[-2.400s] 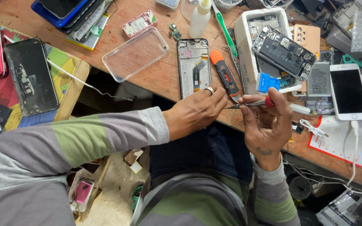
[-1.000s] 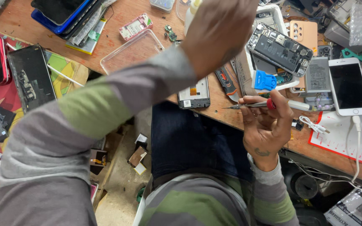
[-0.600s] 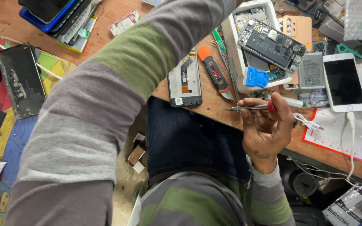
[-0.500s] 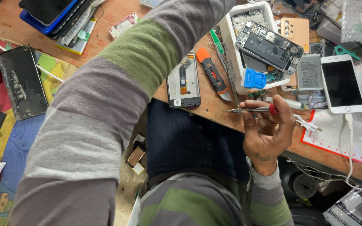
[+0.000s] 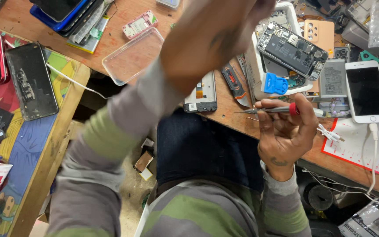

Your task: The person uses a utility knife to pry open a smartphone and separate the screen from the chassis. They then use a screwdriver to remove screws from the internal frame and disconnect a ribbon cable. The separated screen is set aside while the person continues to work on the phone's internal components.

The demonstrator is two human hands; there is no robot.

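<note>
Right hand [image 5: 286, 134] pinches a red-collared screwdriver [image 5: 277, 109] beside the opened phone [image 5: 202, 91]; keep it level. Left hand [image 5: 218, 30] raised, fingers unclear.

A slim precision screwdriver [image 5: 273, 109] with a silver metal shaft and a red collar near its handle end lies level in the air, its fine tip pointing left, pinched between the thumb and fingers of the right hand [image 5: 288, 134] just off the near edge of the wooden workbench [image 5: 132, 17]. An opened phone frame [image 5: 202, 93], a silver rectangle showing bare inner parts, lies flat on the workbench at that same near edge, just left of the screwdriver tip. The left hand [image 5: 216, 30] is raised high above the workbench, blurred, so whether it holds anything cannot be told.
</note>
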